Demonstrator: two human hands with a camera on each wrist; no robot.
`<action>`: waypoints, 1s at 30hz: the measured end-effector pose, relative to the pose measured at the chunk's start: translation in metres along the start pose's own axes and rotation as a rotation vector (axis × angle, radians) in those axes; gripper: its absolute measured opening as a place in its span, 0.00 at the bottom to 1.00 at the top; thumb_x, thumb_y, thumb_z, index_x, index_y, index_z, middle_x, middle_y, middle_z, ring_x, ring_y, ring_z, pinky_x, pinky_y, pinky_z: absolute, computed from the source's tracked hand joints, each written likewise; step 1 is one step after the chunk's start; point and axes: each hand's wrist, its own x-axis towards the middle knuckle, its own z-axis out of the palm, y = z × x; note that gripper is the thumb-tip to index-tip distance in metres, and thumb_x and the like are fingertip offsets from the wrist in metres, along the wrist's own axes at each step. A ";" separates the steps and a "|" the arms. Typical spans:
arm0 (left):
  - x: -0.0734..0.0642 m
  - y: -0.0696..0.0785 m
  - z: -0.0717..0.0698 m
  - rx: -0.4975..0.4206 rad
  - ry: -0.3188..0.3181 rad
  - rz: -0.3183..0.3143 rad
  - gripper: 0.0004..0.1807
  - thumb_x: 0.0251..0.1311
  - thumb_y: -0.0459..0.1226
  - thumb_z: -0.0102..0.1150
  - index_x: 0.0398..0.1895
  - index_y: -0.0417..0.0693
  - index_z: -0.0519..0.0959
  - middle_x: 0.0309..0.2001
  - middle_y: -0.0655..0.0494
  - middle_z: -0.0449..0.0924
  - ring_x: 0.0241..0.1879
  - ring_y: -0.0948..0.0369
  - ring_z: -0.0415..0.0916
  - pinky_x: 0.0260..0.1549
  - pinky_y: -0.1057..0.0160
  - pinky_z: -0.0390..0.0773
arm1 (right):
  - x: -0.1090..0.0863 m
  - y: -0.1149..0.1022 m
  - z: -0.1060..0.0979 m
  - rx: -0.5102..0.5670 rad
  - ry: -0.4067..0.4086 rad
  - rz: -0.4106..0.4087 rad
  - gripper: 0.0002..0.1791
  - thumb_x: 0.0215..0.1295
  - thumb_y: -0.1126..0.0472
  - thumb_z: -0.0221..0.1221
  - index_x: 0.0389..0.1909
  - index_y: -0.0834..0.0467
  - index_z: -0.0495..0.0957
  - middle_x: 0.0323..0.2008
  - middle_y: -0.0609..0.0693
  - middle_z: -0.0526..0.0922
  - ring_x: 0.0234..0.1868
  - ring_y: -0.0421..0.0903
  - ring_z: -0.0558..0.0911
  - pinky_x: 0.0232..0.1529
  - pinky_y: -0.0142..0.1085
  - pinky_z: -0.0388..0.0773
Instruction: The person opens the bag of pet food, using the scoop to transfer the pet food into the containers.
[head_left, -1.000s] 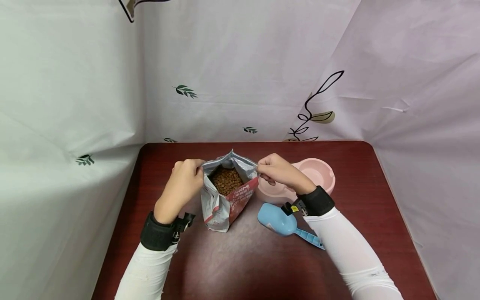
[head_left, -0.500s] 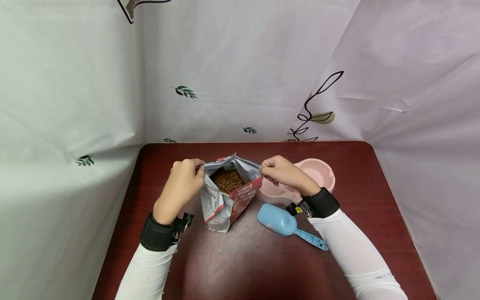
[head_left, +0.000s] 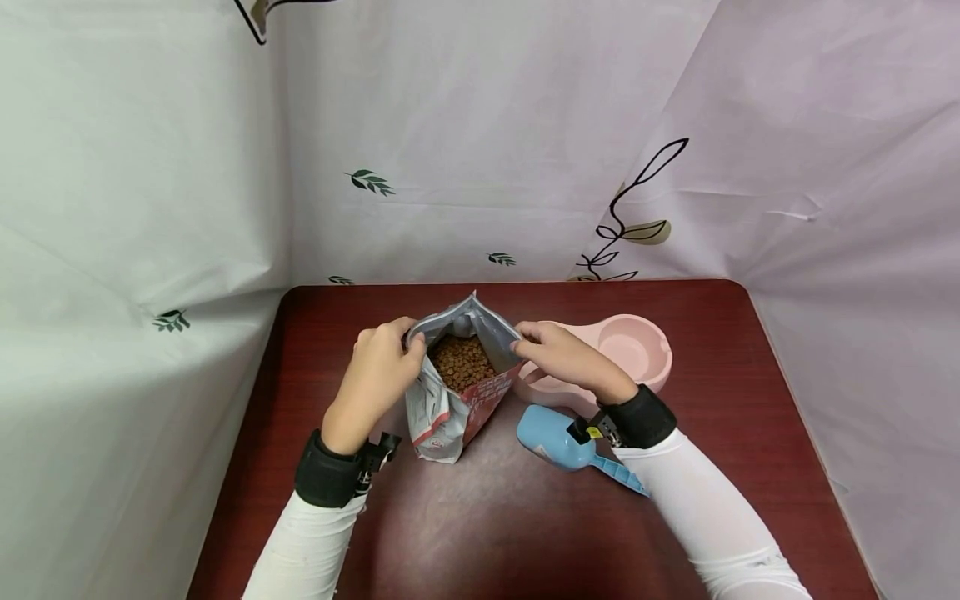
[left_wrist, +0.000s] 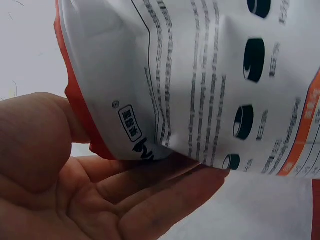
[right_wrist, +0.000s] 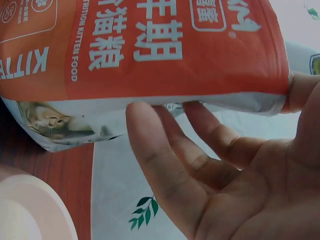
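Observation:
A silver and red bag of kitten food point(head_left: 437, 423) stands with its mouth spread apart, brown kibble point(head_left: 461, 363) visible inside. My left hand point(head_left: 377, 375) pinches the left side of the rim, thumb on the inside. In the left wrist view, the fingers point(left_wrist: 175, 200) lie along the bag's printed white side. Across from it, my right hand point(head_left: 567, 360) holds the right side of the rim. The right wrist view has its fingers point(right_wrist: 162, 160) reaching along the side below the red front panel, with the thumb at the top edge.
To the right of the bag is a pink double bowl point(head_left: 637, 348), partly covered by the right hand. A blue scoop point(head_left: 553, 437) lies in front of it, its handle reaching under the right forearm. The dark red table point(head_left: 720, 375) meets hanging cloth at the back and sides.
My left hand has shifted slightly right and its thumb has come over the rim. The right hand has lowered a little, its fingers less curled. The bag's back rim now peaks higher.

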 end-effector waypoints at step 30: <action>0.024 -0.020 -0.021 0.055 0.202 0.099 0.14 0.65 0.24 0.49 0.46 0.31 0.83 0.39 0.32 0.85 0.16 0.52 0.70 0.19 0.57 0.64 | 0.046 -0.004 0.035 0.271 0.029 -0.061 0.21 0.73 0.65 0.36 0.46 0.75 0.74 0.48 0.71 0.79 0.48 0.57 0.83 0.50 0.52 0.80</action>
